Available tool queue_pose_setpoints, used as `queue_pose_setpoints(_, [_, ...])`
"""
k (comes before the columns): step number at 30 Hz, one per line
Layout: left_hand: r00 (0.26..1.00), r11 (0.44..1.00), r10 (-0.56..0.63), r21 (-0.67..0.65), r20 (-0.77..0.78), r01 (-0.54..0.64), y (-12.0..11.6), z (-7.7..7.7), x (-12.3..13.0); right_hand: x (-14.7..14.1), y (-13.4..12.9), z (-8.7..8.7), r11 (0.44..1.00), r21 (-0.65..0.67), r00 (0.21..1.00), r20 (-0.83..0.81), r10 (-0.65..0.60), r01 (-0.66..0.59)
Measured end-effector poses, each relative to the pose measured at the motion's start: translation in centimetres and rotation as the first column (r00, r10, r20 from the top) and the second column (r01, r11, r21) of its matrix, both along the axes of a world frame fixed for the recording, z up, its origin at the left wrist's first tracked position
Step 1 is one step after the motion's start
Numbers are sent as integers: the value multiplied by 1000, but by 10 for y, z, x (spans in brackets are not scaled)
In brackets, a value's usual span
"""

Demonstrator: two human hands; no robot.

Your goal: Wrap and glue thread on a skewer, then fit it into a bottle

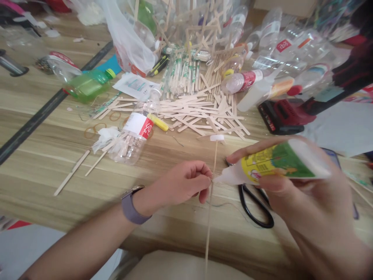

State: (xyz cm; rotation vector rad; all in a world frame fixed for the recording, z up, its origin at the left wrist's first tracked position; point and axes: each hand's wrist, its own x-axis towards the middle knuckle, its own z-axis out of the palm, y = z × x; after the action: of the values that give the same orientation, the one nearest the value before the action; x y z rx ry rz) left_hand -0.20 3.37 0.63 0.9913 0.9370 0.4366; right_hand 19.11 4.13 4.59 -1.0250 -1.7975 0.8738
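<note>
My left hand, with a watch on its wrist, is closed, its thumb and fingertips pinching at a thin wooden stick. The stick runs lengthwise from near a white cap toward my body. My right hand grips a glue bottle with a yellow and green label, tipped sideways. Its pointed nozzle meets the stick right by my left fingertips; whether glue is coming out cannot be seen. A fine dark thread trails on the table below. Under the bottle lie scissors with black handles, partly hidden.
Flat craft sticks are heaped beyond my hands. A clear plastic bottle lies at left, near a green bottle. A red and black power tool stands at right. Several more bottles and a stick structure fill the back.
</note>
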Motion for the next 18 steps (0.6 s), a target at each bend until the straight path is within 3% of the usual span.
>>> queue_pose_setpoints(6, [1000,1000,6,-5,19,-6,-1,-1,0,0,-2,1,1000,11,1000,-17,-22,23])
queue_pose_setpoints(12, [1000,1000,4,4,22,-4,-1,-2,0,-4,-1,0,995,-96,995,-95,-32,22])
queue_pose_setpoints(18, [999,1000,19,-6,45,-19,-2,-5,-1,-4,6,-6,969,-229,951,-268,-155,93])
